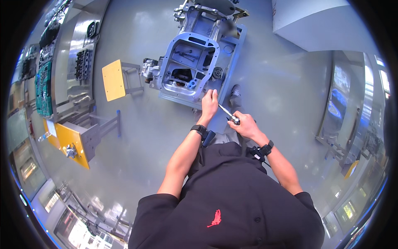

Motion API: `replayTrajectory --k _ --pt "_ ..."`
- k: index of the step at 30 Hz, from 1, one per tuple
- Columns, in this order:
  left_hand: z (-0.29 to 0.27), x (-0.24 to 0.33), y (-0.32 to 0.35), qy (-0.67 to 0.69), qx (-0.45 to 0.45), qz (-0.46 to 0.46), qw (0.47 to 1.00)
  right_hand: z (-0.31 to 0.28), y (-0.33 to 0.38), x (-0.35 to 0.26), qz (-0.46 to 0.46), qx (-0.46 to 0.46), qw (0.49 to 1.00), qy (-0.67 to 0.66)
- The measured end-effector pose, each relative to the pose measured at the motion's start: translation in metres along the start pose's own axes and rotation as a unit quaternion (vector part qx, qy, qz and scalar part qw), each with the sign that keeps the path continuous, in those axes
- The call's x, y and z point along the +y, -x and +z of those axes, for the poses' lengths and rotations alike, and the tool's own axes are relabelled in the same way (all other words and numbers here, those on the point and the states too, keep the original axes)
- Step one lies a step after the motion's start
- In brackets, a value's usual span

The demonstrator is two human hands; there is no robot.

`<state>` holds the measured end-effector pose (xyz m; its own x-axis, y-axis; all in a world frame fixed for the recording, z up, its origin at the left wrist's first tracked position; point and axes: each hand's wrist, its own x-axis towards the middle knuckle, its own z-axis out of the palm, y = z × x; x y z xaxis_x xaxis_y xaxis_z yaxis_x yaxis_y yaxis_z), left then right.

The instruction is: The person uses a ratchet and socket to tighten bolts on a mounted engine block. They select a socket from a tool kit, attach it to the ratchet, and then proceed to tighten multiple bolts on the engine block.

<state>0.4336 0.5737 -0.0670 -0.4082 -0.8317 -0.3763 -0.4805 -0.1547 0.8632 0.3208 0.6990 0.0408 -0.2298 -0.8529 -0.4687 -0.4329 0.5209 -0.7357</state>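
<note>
Angling toward engine block [188, 62]: ratchet [228, 113]

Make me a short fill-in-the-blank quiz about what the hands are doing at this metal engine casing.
1. The right hand holds the slim silver ratchet wrench by its ____.
2. The left hand rests on the near edge of the grey metal engine ____.
3. Left of the casing stands a small table with a ____ top.

Missing words: handle; casing; yellow

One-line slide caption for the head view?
Seen from above, a person's left hand rests at the edge of a metal engine casing while the right hand grips a ratchet wrench.
</note>
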Motion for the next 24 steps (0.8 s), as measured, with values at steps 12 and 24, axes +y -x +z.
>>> replayTrajectory --k 12,24 --pt "0.000 -0.014 -0.011 0.042 -0.042 -0.039 0.997 -0.001 -0.021 -0.006 0.009 -0.078 0.996 0.052" --pt "-0.102 0.064 -0.017 -0.170 0.034 0.235 0.956 0.006 -0.057 -0.049 -0.030 0.002 0.982 0.184"
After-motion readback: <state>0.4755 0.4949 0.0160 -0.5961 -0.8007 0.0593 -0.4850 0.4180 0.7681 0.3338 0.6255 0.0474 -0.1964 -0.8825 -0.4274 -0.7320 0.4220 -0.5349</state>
